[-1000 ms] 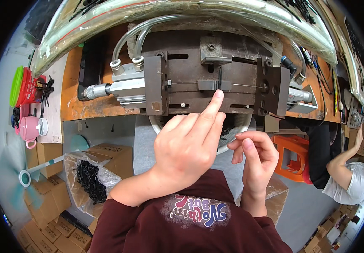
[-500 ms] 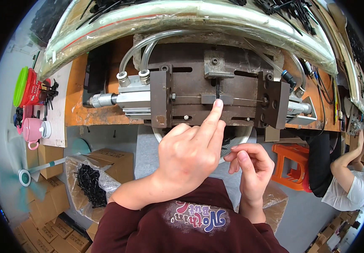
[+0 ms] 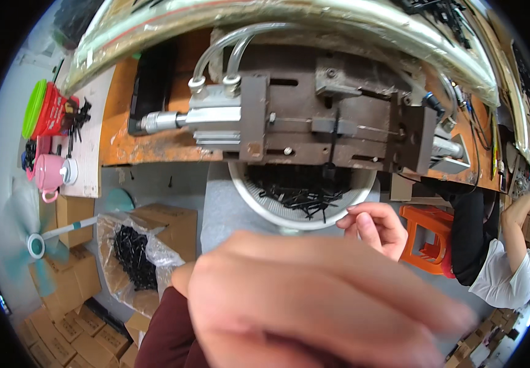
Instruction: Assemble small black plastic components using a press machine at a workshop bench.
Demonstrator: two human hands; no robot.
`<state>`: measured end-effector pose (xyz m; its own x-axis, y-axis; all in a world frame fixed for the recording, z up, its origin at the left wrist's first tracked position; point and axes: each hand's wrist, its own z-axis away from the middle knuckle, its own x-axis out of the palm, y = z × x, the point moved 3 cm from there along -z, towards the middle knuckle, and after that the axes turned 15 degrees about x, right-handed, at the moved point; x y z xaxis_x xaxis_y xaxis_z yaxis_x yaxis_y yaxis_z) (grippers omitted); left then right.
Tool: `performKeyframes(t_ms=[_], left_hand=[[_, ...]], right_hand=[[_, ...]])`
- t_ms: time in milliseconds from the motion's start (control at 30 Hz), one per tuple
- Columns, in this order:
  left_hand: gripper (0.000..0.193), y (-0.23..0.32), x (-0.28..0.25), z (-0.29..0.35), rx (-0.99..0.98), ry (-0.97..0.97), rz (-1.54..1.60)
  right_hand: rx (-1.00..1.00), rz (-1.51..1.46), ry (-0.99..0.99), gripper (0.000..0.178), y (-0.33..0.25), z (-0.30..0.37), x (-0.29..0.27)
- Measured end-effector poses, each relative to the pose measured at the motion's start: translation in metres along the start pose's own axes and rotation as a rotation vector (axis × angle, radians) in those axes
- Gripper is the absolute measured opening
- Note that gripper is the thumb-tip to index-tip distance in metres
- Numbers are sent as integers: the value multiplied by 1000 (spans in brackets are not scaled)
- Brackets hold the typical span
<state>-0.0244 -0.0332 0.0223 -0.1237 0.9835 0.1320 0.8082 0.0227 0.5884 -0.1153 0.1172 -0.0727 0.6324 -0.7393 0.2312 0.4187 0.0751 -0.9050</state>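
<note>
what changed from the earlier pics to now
The left hand, blurred, has drawn back from the fixture toward the body, its fingertip leaving the black part. That part's near end, earlier hidden by the hand, now shows past the fixture's front edge, above the white basket. The right hand stays near the basket's right side.

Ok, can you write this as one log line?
left hand: blurred, near camera | right hand: beside white basket | black part: across grey block

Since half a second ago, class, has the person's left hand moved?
Yes. Its fingertip was at the grey block on the fixture; now the left hand is well away from the grey block, drawn back toward the person.
</note>
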Motion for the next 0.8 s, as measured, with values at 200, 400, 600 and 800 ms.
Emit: performKeyframes(t_ms=[200, 400, 600, 800], left_hand=[[39, 10, 32, 9, -2, 64, 398], [53, 8, 66, 14, -31, 181, 743], [67, 8, 88, 12, 0, 297, 914], [81, 19, 91, 11, 14, 337, 965]], right_hand=[[5, 45, -77, 13, 7, 9, 10], [9, 80, -88, 13, 10, 14, 10], [17, 67, -103, 13, 11, 14, 13], [14, 97, -101, 13, 6, 18, 18]])
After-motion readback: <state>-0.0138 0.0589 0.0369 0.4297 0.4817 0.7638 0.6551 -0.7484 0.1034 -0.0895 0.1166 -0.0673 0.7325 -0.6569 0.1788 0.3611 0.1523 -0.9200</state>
